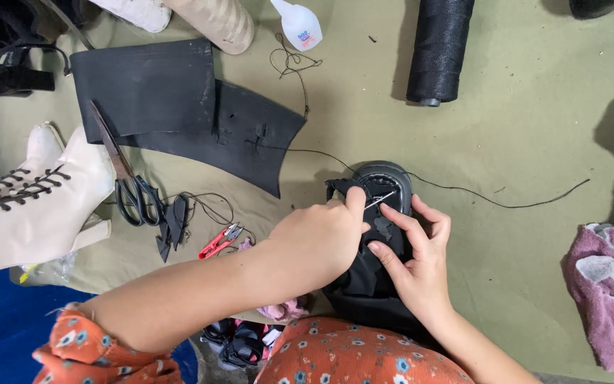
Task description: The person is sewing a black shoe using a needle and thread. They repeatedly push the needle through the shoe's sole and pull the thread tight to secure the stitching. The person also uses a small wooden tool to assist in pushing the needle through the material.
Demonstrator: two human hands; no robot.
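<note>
Seen from above, a person is working on a black shoe (381,213) lying on an olive cloth surface (534,128), just in front of their lap. The left hand (318,242) is pinching a thin metal needle (380,200) between thumb and fingertip at the shoe's rim. The right hand (413,259) is resting on the shoe with fingers spread, steadying it rather than closing around anything. A black thread (492,199) is trailing right from the shoe. Behind the shoe, sheets of black material (179,107) are lying flat, with large black scissors (126,178) and small red snips (220,240) to the left. A cream lace-up boot (30,199) is lying at far left. A black thread spool (438,50) is lying at the top; a purple rag (605,284) is sitting at right.
</note>
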